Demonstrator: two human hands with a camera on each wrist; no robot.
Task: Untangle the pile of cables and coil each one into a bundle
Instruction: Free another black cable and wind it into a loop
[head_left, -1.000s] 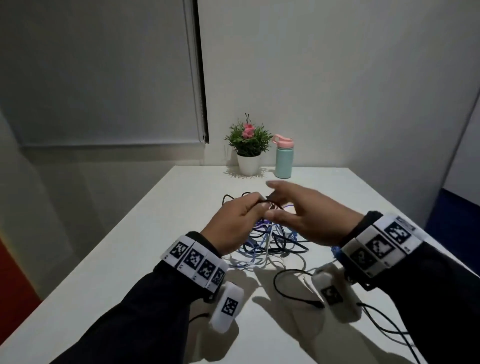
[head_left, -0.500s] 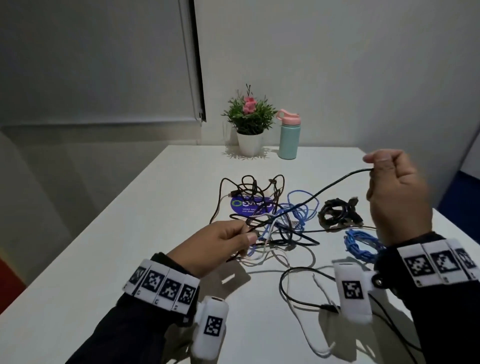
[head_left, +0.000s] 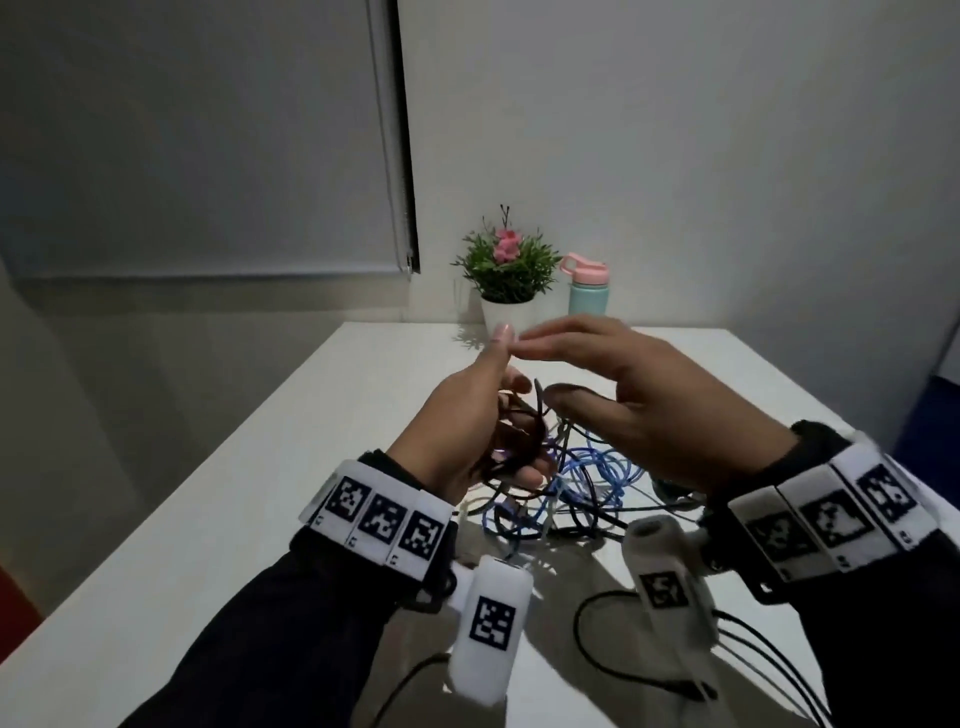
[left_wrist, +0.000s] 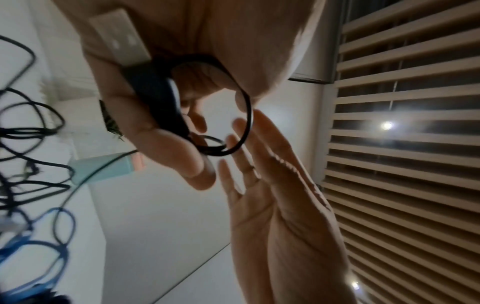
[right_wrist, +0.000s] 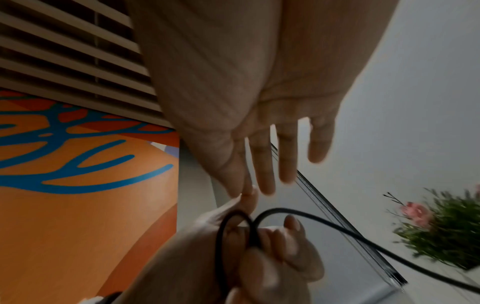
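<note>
1. Left hand (head_left: 467, 415) up above the surface (head_left: 260, 519), fingers curled round loops of black cable (head_left: 519, 431), thumb pointing up toward 12 o'clock.
2. In the left wrist view, black cable (left_wrist: 241, 123) bent in a small ring inside the curled fingers (left_wrist: 168, 144), with a USB plug (left_wrist: 122, 39) tucked against the palm.
3. Right hand (head_left: 654, 405) at 3 o'clock of the left hand, fingers straight and spread, holding nothing.
4. Right fingertips (head_left: 530, 343) just beside the left thumb tip; touching or not, cannot tell.
5. In the right wrist view, right hand (right_wrist: 259, 102) flat and spread, left hand (right_wrist: 233, 257) below it at 6 o'clock gripping the black cable (right_wrist: 233, 226), one end running off toward 4 o'clock.
6. Pile (head_left: 571, 488) of black and blue cables lying on the surface under both hands, at 6 o'clock of the fingers.
7. One more black cable (head_left: 597, 649) lying loose on the surface nearer the body, at 6 o'clock of the pile.
8. Plant (head_left: 506, 270) in a white pot at the far edge, at 12 o'clock of the hands.
9. Bottle (head_left: 587, 291) with a pink lid just beside the plant, at its 3 o'clock.
10. Wrist bands with black and white squares on both dark sleeves.
</note>
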